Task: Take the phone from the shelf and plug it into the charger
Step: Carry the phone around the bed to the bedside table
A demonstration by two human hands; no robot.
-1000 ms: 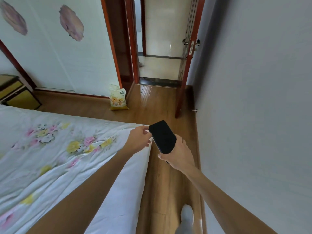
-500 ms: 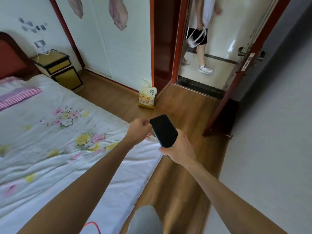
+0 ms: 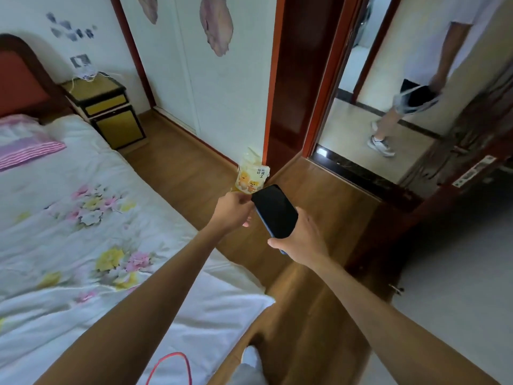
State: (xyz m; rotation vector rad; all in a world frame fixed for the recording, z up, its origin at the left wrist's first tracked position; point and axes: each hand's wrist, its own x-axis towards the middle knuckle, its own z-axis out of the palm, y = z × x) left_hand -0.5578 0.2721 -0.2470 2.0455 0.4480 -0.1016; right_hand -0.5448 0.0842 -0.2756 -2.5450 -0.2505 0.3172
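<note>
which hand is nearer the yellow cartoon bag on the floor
Left. The left hand sits just below the yellow cartoon bag; the right hand is lower and further right.

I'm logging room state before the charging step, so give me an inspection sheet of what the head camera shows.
Surface: wooden floor beside a bed with a floral cover.
Job's things: phone, screen dark, held in the air; charger not clearly seen.
Clutter: yellow packet on the floor against the wall.
Grippers: right hand grips the phone's lower end; left hand pinches its top corner.
Cables: pale cord on the nightstand; red loop on the bed.
Surroundings: open doorway, another person walking outside.
</note>
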